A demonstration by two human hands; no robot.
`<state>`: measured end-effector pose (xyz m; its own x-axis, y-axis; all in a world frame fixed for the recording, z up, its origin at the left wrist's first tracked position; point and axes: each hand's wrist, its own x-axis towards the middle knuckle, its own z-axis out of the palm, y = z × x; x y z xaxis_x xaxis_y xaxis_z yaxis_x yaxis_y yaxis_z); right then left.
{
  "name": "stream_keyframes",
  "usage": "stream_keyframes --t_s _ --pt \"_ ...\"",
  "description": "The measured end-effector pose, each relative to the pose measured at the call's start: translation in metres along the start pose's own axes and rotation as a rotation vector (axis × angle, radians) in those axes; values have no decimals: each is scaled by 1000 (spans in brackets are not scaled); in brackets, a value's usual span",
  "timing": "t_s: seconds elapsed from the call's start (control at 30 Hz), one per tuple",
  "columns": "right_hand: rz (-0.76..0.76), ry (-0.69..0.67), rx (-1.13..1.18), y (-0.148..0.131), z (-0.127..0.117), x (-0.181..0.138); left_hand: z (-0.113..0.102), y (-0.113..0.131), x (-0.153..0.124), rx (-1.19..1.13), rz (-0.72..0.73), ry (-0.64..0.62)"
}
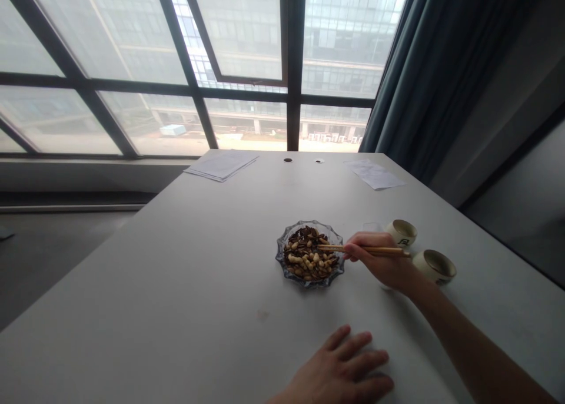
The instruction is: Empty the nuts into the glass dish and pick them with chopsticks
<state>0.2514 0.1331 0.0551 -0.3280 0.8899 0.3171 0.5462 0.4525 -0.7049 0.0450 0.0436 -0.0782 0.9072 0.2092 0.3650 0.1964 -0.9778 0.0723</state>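
A scalloped glass bowl (324,284) stands on the white table, filled with peanuts (296,259) and dark seeds (303,236). My right hand (378,257) is closed around a pair of wooden chopsticks (384,251), whose tips reach over the bowl's right side into the nuts. Whether the tips pinch a piece is too small to tell. Nearer to me, my left hand (344,366) lies flat on the table with its fingers spread, holding nothing.
Two cream cups, one farther back (408,232) and one nearer (430,268), stand right of my right hand. Paper sheets lie at the table's far left (223,164) and far right (375,174). Windows and a dark curtain (424,74) stand beyond.
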Motion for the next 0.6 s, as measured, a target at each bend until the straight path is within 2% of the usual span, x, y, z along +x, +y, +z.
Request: stream_keyframes --t_s 0.3,0.5,0.6 --pt "130 103 128 3 2 -1 6 -1 -1 41 10 17" --pt "152 112 134 0 -3 -1 4 -2 2 117 27 107" --pt "157 91 123 -3 -3 0 4 -3 1 117 25 102"
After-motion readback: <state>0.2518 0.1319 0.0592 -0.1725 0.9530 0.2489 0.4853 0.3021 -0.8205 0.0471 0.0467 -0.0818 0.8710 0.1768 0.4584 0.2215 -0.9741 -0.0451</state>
